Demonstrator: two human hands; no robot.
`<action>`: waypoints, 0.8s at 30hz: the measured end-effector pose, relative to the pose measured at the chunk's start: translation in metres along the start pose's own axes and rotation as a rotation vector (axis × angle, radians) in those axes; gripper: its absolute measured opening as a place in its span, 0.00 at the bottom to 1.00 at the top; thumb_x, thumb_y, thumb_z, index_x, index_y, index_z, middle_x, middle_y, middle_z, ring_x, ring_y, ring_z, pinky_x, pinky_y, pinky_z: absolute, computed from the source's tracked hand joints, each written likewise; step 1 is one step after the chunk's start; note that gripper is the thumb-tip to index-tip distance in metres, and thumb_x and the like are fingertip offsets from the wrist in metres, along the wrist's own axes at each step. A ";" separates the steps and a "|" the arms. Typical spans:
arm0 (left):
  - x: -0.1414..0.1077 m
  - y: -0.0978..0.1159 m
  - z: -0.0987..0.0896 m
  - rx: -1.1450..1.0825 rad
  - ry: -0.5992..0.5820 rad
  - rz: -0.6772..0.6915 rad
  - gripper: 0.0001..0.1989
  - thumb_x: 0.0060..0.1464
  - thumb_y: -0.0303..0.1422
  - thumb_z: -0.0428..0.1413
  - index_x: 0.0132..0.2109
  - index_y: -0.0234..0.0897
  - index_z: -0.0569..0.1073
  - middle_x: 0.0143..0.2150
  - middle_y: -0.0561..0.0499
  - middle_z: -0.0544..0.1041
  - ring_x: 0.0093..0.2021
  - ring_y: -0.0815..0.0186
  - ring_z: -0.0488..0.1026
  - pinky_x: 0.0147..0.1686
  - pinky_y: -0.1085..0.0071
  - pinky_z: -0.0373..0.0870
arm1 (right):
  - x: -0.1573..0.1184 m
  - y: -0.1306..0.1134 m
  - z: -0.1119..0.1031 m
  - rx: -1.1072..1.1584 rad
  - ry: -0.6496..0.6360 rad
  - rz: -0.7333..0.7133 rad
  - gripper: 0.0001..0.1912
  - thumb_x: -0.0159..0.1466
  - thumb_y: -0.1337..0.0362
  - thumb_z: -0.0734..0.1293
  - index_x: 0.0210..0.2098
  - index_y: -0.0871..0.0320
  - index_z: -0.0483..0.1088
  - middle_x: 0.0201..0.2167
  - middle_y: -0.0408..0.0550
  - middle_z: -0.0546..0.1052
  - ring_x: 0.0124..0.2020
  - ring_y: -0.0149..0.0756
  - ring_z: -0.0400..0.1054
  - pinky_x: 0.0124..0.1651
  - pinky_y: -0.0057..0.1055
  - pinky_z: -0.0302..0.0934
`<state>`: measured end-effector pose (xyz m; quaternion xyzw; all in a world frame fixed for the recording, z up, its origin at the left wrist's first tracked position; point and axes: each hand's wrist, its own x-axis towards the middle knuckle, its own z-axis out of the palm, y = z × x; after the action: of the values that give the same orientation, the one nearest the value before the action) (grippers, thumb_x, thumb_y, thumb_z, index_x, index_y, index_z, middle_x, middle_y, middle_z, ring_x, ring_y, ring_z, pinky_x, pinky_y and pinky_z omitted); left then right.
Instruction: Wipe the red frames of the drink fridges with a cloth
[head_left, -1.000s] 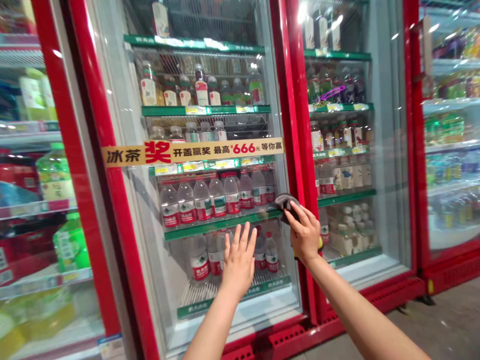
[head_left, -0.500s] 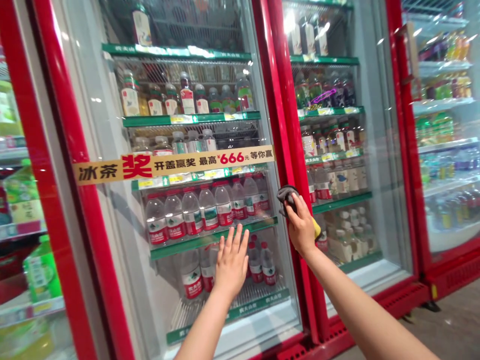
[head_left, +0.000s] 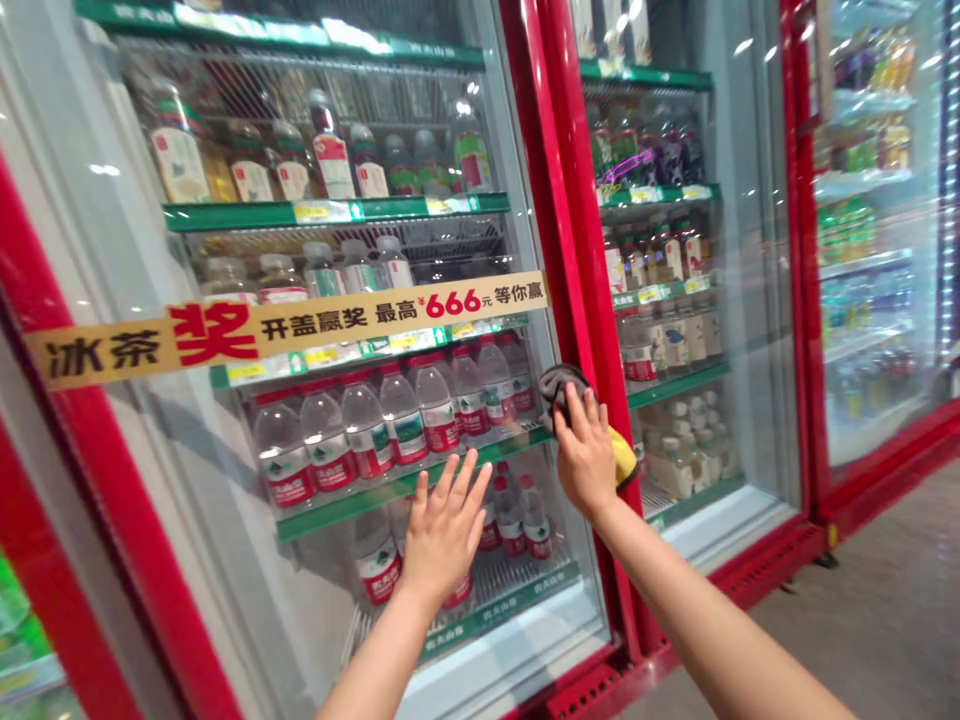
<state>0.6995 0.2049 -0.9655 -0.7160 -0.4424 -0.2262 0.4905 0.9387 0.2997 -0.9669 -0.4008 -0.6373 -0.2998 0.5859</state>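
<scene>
My right hand [head_left: 589, 458] presses a grey and yellow cleaning cloth [head_left: 625, 457] against the red frame [head_left: 551, 200] between two glass fridge doors. Its fingers lie over the bunched grey part, and the yellow side sticks out to the right. Lower and to the left, my left hand [head_left: 442, 535] has its fingers spread in front of the glass door [head_left: 517, 600]; whether the palm touches the glass I cannot tell. Behind that glass, water bottles [head_left: 360, 440] with red caps and red labels stand in a row on a green-edged shelf [head_left: 337, 505].
A tan promotional strip [head_left: 315, 325] runs across the left door. Higher up are juice and tea bottles [head_left: 330, 160]. The neighbouring fridge [head_left: 675, 380] holds more drinks, and another red-framed cooler [head_left: 870, 470] stands at the far right. Grey floor [head_left: 892, 590] shows at lower right.
The view has shifted closer and to the right along the fridge. My right hand and the cloth are slightly lower on the frame, while my left hand stays spread by the glass.
</scene>
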 end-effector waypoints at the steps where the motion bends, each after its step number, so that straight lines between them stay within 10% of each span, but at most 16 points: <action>1: 0.000 -0.006 0.000 -0.006 0.000 0.025 0.36 0.66 0.42 0.52 0.75 0.48 0.46 0.75 0.53 0.52 0.77 0.63 0.35 0.74 0.54 0.24 | -0.017 -0.006 0.002 0.010 -0.048 -0.009 0.37 0.65 0.79 0.57 0.71 0.51 0.55 0.75 0.51 0.48 0.76 0.49 0.36 0.71 0.58 0.50; 4: -0.003 -0.016 0.002 -0.030 -0.014 0.070 0.39 0.64 0.47 0.53 0.75 0.46 0.46 0.75 0.52 0.52 0.77 0.63 0.35 0.74 0.56 0.24 | -0.042 -0.023 0.010 0.015 -0.095 0.112 0.47 0.61 0.82 0.57 0.75 0.50 0.39 0.76 0.53 0.39 0.76 0.49 0.37 0.68 0.52 0.59; 8: -0.006 -0.018 0.003 -0.078 -0.047 0.077 0.47 0.58 0.53 0.57 0.75 0.44 0.45 0.75 0.50 0.52 0.77 0.60 0.34 0.74 0.55 0.23 | 0.006 -0.035 0.016 0.032 -0.063 0.240 0.53 0.58 0.82 0.56 0.75 0.50 0.30 0.77 0.53 0.32 0.76 0.51 0.37 0.68 0.51 0.59; 11: -0.008 -0.021 -0.004 -0.129 -0.079 0.097 0.50 0.55 0.52 0.60 0.75 0.45 0.45 0.76 0.51 0.52 0.77 0.60 0.35 0.74 0.57 0.24 | 0.032 -0.039 0.015 0.047 -0.045 0.237 0.54 0.57 0.83 0.56 0.75 0.48 0.27 0.77 0.51 0.31 0.76 0.51 0.33 0.69 0.52 0.57; 17: -0.031 -0.067 -0.041 -0.101 -0.165 0.094 0.53 0.50 0.45 0.66 0.75 0.46 0.47 0.76 0.50 0.49 0.77 0.60 0.34 0.74 0.56 0.25 | -0.004 -0.045 0.012 0.045 -0.108 0.320 0.57 0.55 0.84 0.56 0.75 0.42 0.29 0.77 0.49 0.35 0.76 0.49 0.38 0.67 0.51 0.60; 24: -0.054 -0.119 -0.050 -0.013 -0.147 0.064 0.55 0.45 0.50 0.69 0.73 0.54 0.49 0.75 0.56 0.52 0.76 0.60 0.22 0.70 0.44 0.16 | 0.018 -0.105 0.025 0.049 -0.092 0.189 0.49 0.61 0.76 0.59 0.75 0.50 0.32 0.77 0.51 0.32 0.76 0.54 0.28 0.68 0.61 0.53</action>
<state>0.5760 0.1529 -0.9256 -0.7476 -0.4524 -0.1601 0.4592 0.8357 0.2713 -0.9429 -0.4580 -0.6302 -0.2086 0.5912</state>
